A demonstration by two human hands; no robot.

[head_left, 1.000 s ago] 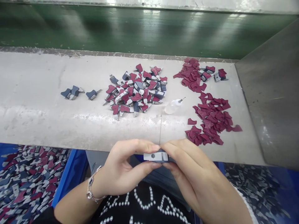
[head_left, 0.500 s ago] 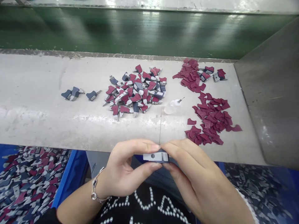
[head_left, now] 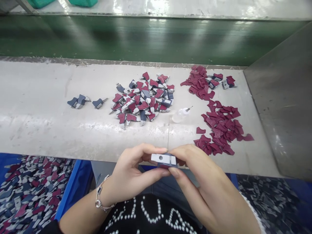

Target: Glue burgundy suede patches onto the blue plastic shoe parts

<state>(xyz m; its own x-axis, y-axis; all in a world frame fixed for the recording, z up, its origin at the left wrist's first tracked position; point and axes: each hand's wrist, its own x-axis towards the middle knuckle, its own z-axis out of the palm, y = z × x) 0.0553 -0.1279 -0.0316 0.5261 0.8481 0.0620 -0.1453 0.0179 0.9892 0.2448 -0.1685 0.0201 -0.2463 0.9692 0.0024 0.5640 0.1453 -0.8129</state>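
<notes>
Both hands are closed in a pinch around a small plastic part (head_left: 163, 160), with the left hand (head_left: 133, 177) on one end and the right hand (head_left: 202, 172) on the other. The fingertips of each hand press against the part, which sits between them, pale grey on top with a six-sided hole and dark blue beneath. The hands hold it over the lap, just in front of the pale bench (head_left: 48, 130). A chain bracelet (head_left: 102, 197) circles the left wrist. On the bench, a heap of mixed red, blue and grey pieces (head_left: 142, 100) lies straight ahead, with a few blue pieces (head_left: 79, 101) to its left. A small clear bottle (head_left: 180, 116) with a thin metal tip lies just right of the heap, beside loose red pieces (head_left: 220, 126). Below the bench, a blue bin (head_left: 78, 185) full of mixed pieces stands by the left arm.
</notes>
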